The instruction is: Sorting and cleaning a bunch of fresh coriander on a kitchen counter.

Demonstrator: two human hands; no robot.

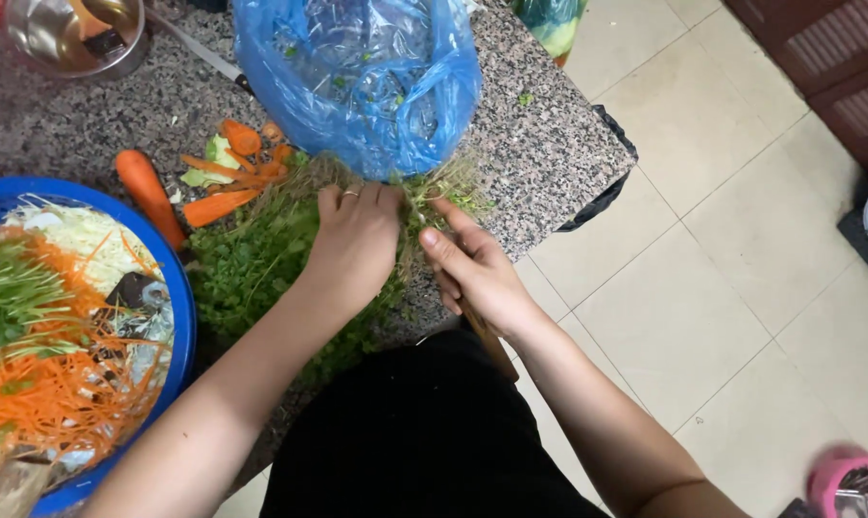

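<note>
From the head view, your left hand clamps the bunch of herbs at its root end, near the counter's front edge. It looks light, limp and easily bruised: grip the stems. Your right hand closes on a wooden-handled knife; its blade is hidden.

Two hands, one blue bag, one blue basket, one whole carrot, one steel pot.

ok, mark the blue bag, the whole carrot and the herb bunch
blue bag point(357, 77), head view, middle of the plastic.
whole carrot point(149, 192), head view, mid-length.
herb bunch point(247, 264), head view, leafy part left of the hand.
</note>
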